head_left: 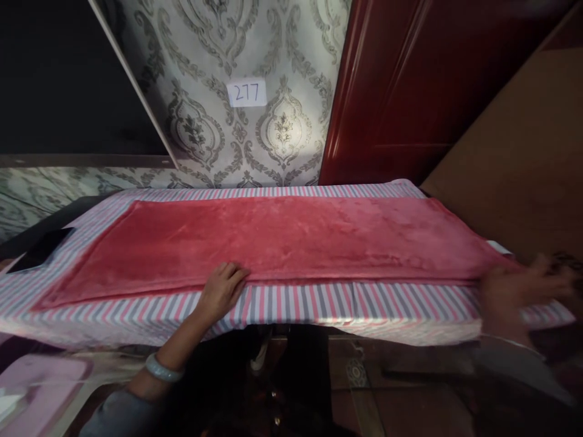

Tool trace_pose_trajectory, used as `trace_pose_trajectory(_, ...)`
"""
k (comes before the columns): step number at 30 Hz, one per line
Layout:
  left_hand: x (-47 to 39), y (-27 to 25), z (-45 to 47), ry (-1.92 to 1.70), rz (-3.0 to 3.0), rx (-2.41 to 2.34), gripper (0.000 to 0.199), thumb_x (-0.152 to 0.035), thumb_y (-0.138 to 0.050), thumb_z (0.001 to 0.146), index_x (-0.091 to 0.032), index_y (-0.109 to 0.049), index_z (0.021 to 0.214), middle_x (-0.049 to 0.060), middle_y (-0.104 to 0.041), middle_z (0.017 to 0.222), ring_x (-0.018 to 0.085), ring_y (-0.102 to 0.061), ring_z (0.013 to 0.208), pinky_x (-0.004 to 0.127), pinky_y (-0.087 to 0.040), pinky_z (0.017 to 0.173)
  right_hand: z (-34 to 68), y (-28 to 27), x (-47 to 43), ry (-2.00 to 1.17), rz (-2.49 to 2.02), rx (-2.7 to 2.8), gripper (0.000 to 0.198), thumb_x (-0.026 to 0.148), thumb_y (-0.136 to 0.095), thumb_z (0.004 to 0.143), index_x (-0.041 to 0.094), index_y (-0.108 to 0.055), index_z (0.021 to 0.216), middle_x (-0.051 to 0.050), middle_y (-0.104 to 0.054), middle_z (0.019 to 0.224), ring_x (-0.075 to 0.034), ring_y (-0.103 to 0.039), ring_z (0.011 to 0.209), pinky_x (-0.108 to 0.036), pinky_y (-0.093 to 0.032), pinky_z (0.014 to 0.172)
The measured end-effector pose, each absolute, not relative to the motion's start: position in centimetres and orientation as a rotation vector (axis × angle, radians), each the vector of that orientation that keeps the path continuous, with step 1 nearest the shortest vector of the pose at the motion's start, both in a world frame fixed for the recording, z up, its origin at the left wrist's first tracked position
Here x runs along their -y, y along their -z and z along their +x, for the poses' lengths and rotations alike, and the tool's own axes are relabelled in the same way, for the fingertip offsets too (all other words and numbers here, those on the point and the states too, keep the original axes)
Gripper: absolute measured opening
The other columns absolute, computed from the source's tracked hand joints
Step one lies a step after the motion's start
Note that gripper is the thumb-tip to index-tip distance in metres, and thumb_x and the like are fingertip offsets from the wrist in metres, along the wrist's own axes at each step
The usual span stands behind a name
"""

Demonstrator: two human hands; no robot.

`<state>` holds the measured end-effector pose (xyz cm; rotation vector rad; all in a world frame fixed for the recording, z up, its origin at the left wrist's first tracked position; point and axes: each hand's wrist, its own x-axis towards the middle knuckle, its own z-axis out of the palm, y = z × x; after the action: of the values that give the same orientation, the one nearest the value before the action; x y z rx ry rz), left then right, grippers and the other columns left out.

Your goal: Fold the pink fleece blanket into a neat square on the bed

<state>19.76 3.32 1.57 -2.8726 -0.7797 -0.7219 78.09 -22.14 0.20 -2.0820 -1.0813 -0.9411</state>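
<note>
A long folded red plush blanket (pixel 273 237) lies spread along the table, its front folded edge running close to the table's front side. My left hand (pixel 223 288) is closed at that front edge, left of the middle, with curled fingers on the plush; a pale bangle circles the wrist. At the blanket's right front corner is my right hand (pixel 514 291), smeared by motion. Its fingers stretch toward the right, but their grip cannot be made out.
A striped tablecloth (pixel 310 303) covers the table under the blanket. A dark flat device (pixel 40 249) lies at the left end. Behind stand a patterned wall with a "277" paper (pixel 247 93), a dark screen (pixel 73 79) and a red door panel (pixel 401 85). A lilac stool (pixel 50 382) is lower left.
</note>
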Motion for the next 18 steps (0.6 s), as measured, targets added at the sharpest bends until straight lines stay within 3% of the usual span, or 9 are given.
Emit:
trace_pose_trajectory(2, -3.4, -1.6, 19.8, 0.719, -2.876, 0.778, 0.029, -0.027, -0.044, 0.1, -0.019, -0.067, 0.116, 0.011, -0.066, 0.102, 0.024, -0.06, 0.092, 0.039, -0.051, 0.08, 73.5, 0.1, 20.6, 0.948, -2.01, 0.854, 0.049, 0.027, -0.051, 0.091, 0.004, -0.056, 0.134, -0.031, -0.05, 0.13, -0.044, -0.045, 0.122, -0.064, -0.037, 0.095)
trace_pose_trajectory(4, -3.6, -1.5, 19.9, 0.715, -2.891, 0.771, 0.029, -0.026, -0.045, 0.099, -0.02, -0.067, 0.117, 0.011, -0.065, 0.102, 0.025, -0.06, 0.092, 0.039, -0.051, 0.081, 67.9, 0.4, 18.3, 0.723, -1.91, 1.16, 0.038, 0.034, -0.048, 0.094, 0.014, -0.065, 0.123, -0.02, -0.062, 0.12, -0.036, -0.055, 0.115, -0.055, -0.045, 0.097)
trace_pose_trajectory(6, -3.7, -1.5, 20.1, 0.712, -2.898, 0.775, 0.029, -0.025, -0.045, 0.098, -0.022, -0.067, 0.117, 0.011, -0.065, 0.102, 0.025, -0.06, 0.093, 0.039, -0.051, 0.082, 62.5, 0.5, 15.8, 0.514, -1.811, 1.498, 0.034, 0.034, -0.052, 0.094, 0.02, -0.066, 0.122, -0.013, -0.065, 0.123, -0.031, -0.057, 0.117, -0.052, -0.045, 0.102)
trace_pose_trajectory(10, -3.8, -1.4, 20.4, 0.682, -2.865, 0.794, 0.029, -0.025, -0.045, 0.098, -0.019, -0.069, 0.114, 0.011, -0.065, 0.098, 0.026, -0.059, 0.091, 0.04, -0.05, 0.08, 56.2, 0.7, 12.7, 0.304, -1.755, 1.817, 0.034, 0.023, -0.049, 0.093, 0.021, -0.07, 0.12, -0.011, -0.069, 0.12, -0.029, -0.061, 0.112, -0.048, -0.048, 0.099)
trace_pose_trajectory(13, -3.5, -1.4, 20.5, 0.669, -2.875, 0.801, 0.03, -0.02, -0.044, 0.097, -0.019, -0.07, 0.113, 0.011, -0.065, 0.098, 0.026, -0.059, 0.092, 0.039, -0.049, 0.08, 55.4, 0.7, 12.4, 0.3, -1.814, 1.761, 0.038, 0.014, -0.042, 0.093, 0.019, -0.074, 0.113, -0.011, -0.073, 0.111, -0.028, -0.065, 0.104, -0.045, -0.052, 0.093)
trace_pose_trajectory(18, -3.2, -1.4, 20.2, 0.624, -2.907, 0.783, 0.029, -0.022, -0.043, 0.1, -0.019, -0.069, 0.112, 0.01, -0.066, 0.099, 0.025, -0.058, 0.092, 0.038, -0.048, 0.079, 56.1, 1.3, 12.9, 0.389, -1.817, 1.658, 0.039, 0.014, -0.04, 0.093, 0.018, -0.074, 0.112, -0.011, -0.073, 0.112, -0.027, -0.065, 0.107, -0.045, -0.053, 0.096)
